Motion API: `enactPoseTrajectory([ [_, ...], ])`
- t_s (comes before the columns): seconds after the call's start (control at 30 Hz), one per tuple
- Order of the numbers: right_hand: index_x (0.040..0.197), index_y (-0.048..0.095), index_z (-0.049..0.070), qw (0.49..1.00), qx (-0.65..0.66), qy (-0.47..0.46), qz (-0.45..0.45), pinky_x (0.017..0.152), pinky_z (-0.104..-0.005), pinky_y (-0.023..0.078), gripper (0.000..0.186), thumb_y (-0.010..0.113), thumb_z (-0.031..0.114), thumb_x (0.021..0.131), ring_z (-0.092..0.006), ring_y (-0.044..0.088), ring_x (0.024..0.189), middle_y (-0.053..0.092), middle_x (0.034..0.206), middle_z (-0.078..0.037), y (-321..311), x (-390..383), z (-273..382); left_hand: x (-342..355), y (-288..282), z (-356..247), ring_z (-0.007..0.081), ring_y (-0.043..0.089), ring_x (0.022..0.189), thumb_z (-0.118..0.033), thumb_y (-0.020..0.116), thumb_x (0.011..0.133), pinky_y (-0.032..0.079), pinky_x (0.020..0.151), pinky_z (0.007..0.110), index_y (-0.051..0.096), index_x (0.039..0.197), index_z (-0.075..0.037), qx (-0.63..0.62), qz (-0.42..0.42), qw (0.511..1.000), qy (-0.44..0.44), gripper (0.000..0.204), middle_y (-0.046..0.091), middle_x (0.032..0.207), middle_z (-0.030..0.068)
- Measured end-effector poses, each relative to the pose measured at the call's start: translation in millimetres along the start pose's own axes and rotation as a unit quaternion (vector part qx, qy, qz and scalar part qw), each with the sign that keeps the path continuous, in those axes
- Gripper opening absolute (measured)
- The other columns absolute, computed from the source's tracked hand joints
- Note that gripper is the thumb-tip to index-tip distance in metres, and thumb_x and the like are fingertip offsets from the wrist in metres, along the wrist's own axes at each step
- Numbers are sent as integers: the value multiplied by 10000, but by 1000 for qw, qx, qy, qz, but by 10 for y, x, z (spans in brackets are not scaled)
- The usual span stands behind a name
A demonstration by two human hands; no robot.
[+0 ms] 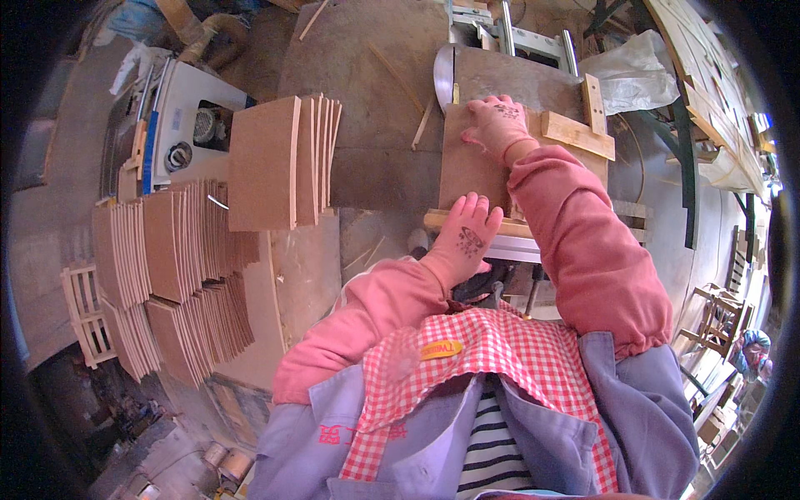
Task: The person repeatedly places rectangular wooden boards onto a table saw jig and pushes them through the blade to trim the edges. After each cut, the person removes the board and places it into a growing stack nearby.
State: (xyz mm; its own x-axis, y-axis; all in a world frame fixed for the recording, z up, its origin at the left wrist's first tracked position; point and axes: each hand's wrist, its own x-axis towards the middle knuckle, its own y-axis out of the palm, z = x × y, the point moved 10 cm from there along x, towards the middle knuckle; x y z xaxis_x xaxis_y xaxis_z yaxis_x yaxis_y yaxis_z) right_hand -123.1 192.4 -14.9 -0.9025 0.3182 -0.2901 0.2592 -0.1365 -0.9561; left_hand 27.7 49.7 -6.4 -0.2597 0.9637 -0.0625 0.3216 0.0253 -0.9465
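Observation:
A flat brown board [472,171] lies on the saw table, left of a light wooden block [575,136]. My right hand [502,129], in a pink glove with a dark print, presses flat on the board's far part, fingers spread. Closer to me, my left hand [467,243], gloved alike, rests over a wooden strip [437,220] along the board's near edge. Its fingers stretch forward onto the board; its thumb is partly hidden below. A shiny round saw blade [444,77] stands just beyond the board's far left corner.
At the left stand piles of brown boards [262,167], with more stacks [179,242] behind them. A white machine [196,112] is at the far left. Wood scraps [423,125] lie on the floor. Clear plastic sheeting [633,71] hangs at the right. Another person [752,354] is at the far right.

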Motion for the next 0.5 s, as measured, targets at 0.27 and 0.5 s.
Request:
enactPoseTrajectory([
  [0.27, 1241, 682, 185, 1000, -22, 3, -3, 1015, -484, 464, 569, 793, 480, 768, -337, 574, 1228, 662, 1259, -100, -52, 315, -122, 236, -122, 143, 392, 402, 1350, -545, 868, 632, 275, 1163, 490, 427, 1407, -28, 33, -36, 999, 3, 1031, 473, 1384, 214],
  [0.5, 1248, 679, 193, 1000, -11, 19, 6, 1024, -496, 467, 578, 796, 477, 758, -344, 570, 1239, 659, 1274, -102, -119, 608, -249, 508, -140, 319, 387, 411, 1347, -557, 871, 619, 279, 1159, 488, 416, 1408, -23, 19, -21, 1000, 2, 1056, 479, 1379, 210],
])
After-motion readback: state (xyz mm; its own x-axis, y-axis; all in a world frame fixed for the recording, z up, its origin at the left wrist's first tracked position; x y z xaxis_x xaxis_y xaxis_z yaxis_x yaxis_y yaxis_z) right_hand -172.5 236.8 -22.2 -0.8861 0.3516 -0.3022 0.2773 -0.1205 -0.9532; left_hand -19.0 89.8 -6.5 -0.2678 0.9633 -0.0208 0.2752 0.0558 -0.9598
